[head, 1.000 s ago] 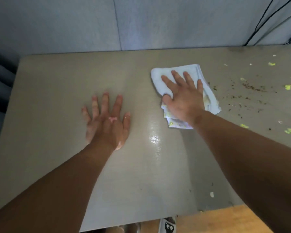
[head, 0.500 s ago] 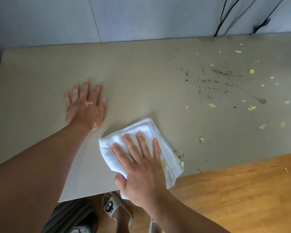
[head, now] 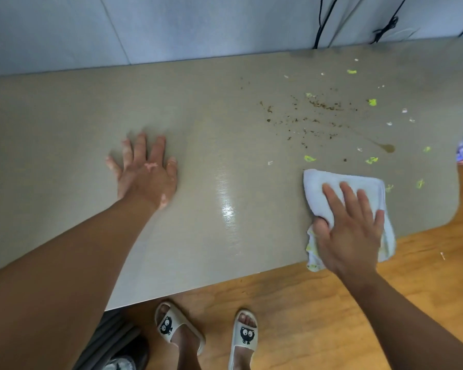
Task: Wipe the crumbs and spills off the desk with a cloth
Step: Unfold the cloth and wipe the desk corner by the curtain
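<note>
Rightward, crumbs [head: 324,105] speckle grey desk [head: 64,129] above wooden floor [head: 305,316].

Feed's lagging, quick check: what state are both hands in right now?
Left hand: open, flat on the desk, holding nothing.
Right hand: open, pressing the cloth onto the desk.

Left hand [head: 147,173] flat on desk [head: 64,129], left; right hand [head: 350,231] on cloth [head: 340,188] at front edge, right; crumbs [head: 321,113] behind cloth.
</note>
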